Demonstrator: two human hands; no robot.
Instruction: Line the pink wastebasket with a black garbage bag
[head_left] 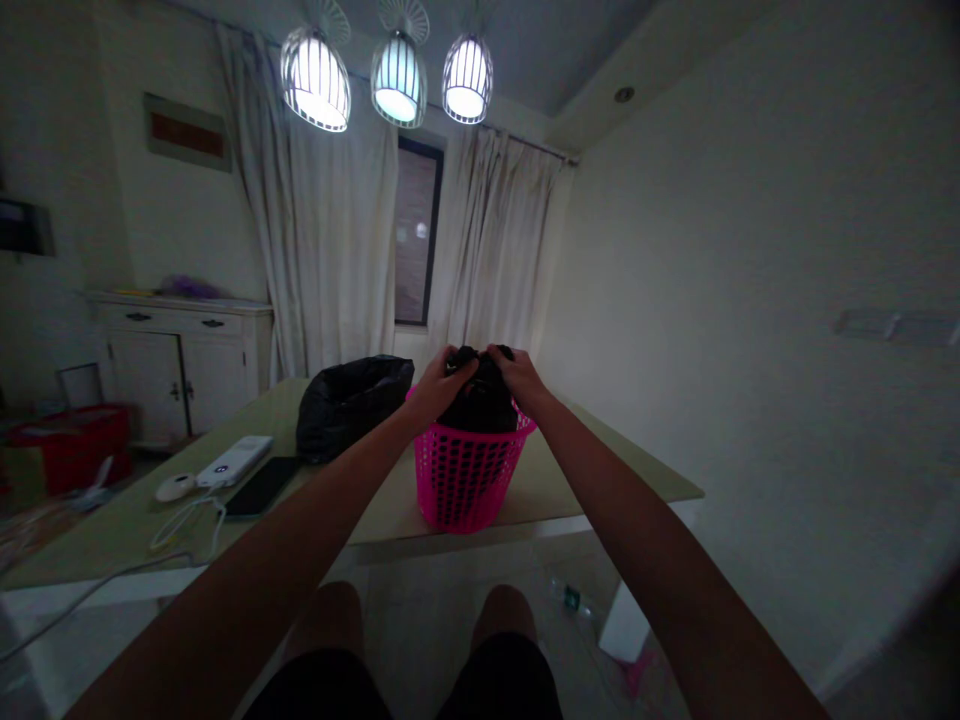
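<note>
A pink perforated plastic basket stands upright near the front edge of the table. Inside it is a black plastic bag, its top gathered up above the rim. My left hand grips the gathered top of this bag from the left. From the right, my right hand holds the same bunched plastic, fingers closed on it. Both hands are above the basket rim, close together. A second black plastic bag sits bulging on the table to the left of the basket.
On the table's left lie a white power bank, a dark phone, a round white object and a white cable. Three lamps hang overhead. A plastic bottle lies on the floor below, beside a table leg.
</note>
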